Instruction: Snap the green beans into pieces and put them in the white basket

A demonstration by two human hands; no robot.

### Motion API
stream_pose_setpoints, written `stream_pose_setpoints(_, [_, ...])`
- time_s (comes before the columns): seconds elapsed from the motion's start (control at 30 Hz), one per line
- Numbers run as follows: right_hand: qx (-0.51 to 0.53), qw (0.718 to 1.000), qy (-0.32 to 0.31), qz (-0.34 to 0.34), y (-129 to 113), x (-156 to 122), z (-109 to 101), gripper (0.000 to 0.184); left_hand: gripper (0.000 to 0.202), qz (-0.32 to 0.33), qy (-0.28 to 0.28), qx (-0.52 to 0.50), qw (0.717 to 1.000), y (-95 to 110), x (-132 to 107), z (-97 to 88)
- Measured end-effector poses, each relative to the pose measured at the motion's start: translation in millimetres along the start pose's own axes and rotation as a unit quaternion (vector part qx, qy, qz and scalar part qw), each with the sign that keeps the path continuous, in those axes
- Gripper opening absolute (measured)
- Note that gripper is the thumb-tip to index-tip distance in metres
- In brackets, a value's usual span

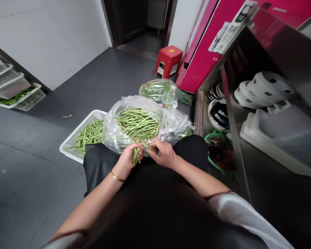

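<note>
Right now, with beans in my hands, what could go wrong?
Your left hand clutches several beans at once, so some might slip out. The bag gapes open and looks limp, so a knock could spill its load. The basket sits on the floor by your left knee, so it might get nudged.

Pink panel [228,14] brightens a grey corner

I see pale walls [54,34] flanking a dark doorway [134,24]. A red stool [172,52] stands just beside it, near the panel. On my right, a metal shelf [264,169] falls into shadow. Underfoot, the grey tiled floor [36,145] catches a faint, soft sheen at left.
</note>
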State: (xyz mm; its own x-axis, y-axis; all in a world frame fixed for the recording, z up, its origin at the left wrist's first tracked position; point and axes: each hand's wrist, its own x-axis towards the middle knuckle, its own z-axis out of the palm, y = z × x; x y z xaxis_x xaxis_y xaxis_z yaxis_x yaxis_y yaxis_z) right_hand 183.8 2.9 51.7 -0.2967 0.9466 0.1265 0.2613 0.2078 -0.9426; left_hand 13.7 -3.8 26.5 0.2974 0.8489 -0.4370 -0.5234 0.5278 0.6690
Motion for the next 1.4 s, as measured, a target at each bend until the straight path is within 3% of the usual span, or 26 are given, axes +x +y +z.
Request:
stream_pose_setpoints(0.1, [0.113,0.986,-0.061,0.105,12.9,-11.5,10.3,0.031,0.018,0.074,0.012,-0.084,0.994,14.9,-3.1,0.8])
stream_pose_setpoints(0.2, [0.178,0.958,-0.155,0.161,25.1,-8.9,13.4,0.037,0.018,0.089,0.057,0.004,0.994,17.5,-5.2,5.2])
stream_pose_setpoints(0.27, [0.096,0.974,-0.159,0.130,27.3,-4.1,11.6,0.034,0.023,0.042,0.043,0.088,0.994,10.0,-5.1,6.5])
stream_pose_setpoints(0.37, [-0.076,0.984,-0.159,0.030,23.1,0.5,1.5,0.028,0.025,-0.040,-0.030,0.183,0.982,-2.4,-6.0,3.4])
stream_pose_setpoints(0.47, [-0.075,0.943,-0.324,-0.009,16.3,1.2,-15.2,0.028,0.024,-0.060,-0.100,0.250,0.961,-2.1,-11.1,0.1])
stream_pose_setpoints(0.57, [0.038,0.870,-0.485,0.079,13.1,2.7,-27.7,0.038,0.020,-0.049,-0.155,0.292,0.942,7.0,-15.7,1.4])
stream_pose_setpoints(0.63, [0.051,0.841,-0.522,0.134,14.0,6.3,-28.7,0.040,0.018,-0.031,-0.162,0.320,0.933,10.1,-14.8,1.9])
stream_pose_setpoints(0.7, [-0.053,0.869,-0.472,0.137,17.2,12.6,-23.6,0.038,0.018,-0.009,-0.116,0.322,0.939,7.4,-10.4,-0.8])
stream_pose_setpoints(0.77, [-0.240,0.908,-0.328,0.104,22.2,22.0,-14.4,0.036,0.023,-0.009,-0.028,0.265,0.964,0.1,-4.2,-6.5])
stream_pose_setpoints(0.83, [-0.396,0.892,-0.207,0.066,28.8,35.0,-3.1,0.034,0.026,-0.032,0.055,0.152,0.986,-7.5,1.4,-13.6])
stream_pose_setpoints(0.87, [-0.443,0.875,-0.189,0.052,32.4,42.9,3.0,0.032,0.028,-0.045,0.079,0.093,0.992,-10.0,3.4,-17.0])
stream_pose_setpoints(0.97, [-0.504,0.835,-0.220,0.022,44.3,72.1,22.9,0.035,0.032,-0.057,0.090,-0.023,0.994,-10.8,5.5,-24.7])
stream_pose_setpoints(1.03, [-0.531,0.820,-0.215,0.010,51.7,93.6,35.3,0.039,0.028,-0.052,0.081,-0.039,0.995,-7.9,4.5,-27.4])
stream_pose_setpoints(1.1, [-0.550,0.807,-0.217,0.006,56.4,111.4,42.9,0.030,0.028,-0.049,0.072,-0.029,0.996,-5.3,3.6,-28.7])
stream_pose_setpoints(1.17, [-0.543,0.811,-0.220,-0.011,56.2,118.7,43.1,0.027,0.029,-0.058,0.075,-0.018,0.995,-4.0,4.6,-29.6])
stream_pose_setpoints(1.3, [-0.420,0.897,-0.103,-0.093,41.7,88.1,26.8,0.022,0.012,-0.072,0.118,-0.036,0.990,-3.8,16.1,-26.9])
stream_pose_setpoints(1.4, [-0.268,0.957,-0.007,-0.112,31.3,41.0,13.8,0.018,0.016,-0.049,0.086,-0.068,0.993,-5.3,27.9,-15.9])
